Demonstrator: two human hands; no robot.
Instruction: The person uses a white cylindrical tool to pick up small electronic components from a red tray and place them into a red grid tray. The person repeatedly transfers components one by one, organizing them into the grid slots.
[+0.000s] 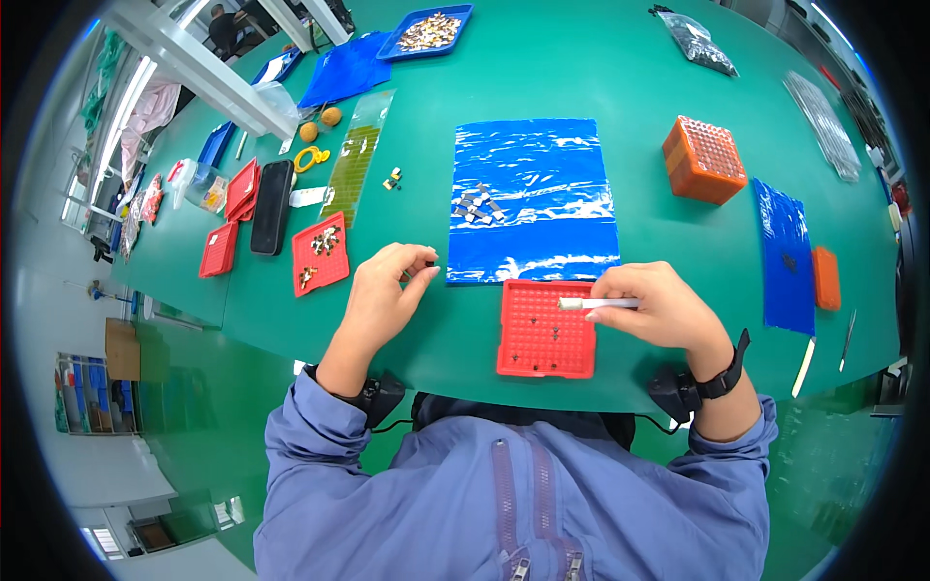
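Note:
My right hand is closed round a white pen-like stick, held level over the upper right of a red pegged tray. Several tiny dark pieces lie in that tray. My left hand hovers over the green table to the left of the tray, thumb and fingertips pinched together on a very small dark thing that I cannot make out. Beyond both hands lies a shiny blue sheet, with a cluster of small black and white pieces on its left part.
To the left are a red tray of small parts, a black phone-like case and yellow scissors. An orange box stands at the right, near another blue sheet and tweezers. A blue tray sits far back.

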